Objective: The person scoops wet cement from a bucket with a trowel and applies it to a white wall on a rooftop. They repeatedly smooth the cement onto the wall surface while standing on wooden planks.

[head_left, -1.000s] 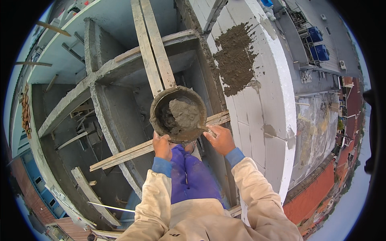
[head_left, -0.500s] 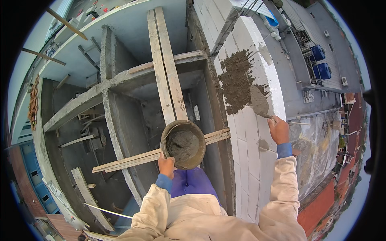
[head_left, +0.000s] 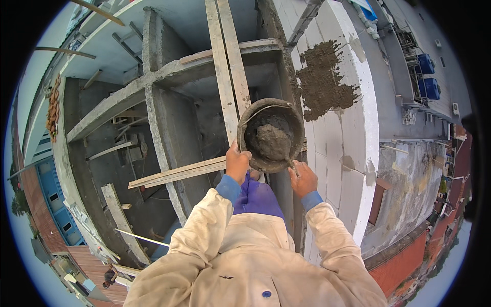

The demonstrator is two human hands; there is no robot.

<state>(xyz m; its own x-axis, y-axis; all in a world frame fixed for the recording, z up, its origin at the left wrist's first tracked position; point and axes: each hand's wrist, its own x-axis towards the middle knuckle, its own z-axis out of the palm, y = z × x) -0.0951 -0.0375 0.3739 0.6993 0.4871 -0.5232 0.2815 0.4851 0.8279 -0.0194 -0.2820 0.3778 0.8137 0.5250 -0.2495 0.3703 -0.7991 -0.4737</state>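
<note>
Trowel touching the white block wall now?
No, the right hand holds the trowel with its blade over the bucket, apart from the white block wall.

The left hand (head_left: pixel 237 162) grips the bucket (head_left: pixel 262 114) at its lower left; the right hand (head_left: pixel 305 179) holds a trowel (head_left: pixel 288 158) reaching into the mortar (head_left: pixel 272 141) inside. Beyond the bucket, two planks (head_left: pixel 221 56) span concrete beams (head_left: pixel 156 128). To the right, a rough mortar patch (head_left: pixel 325 82) covers part of a white block wall (head_left: pixel 330 148).
</note>
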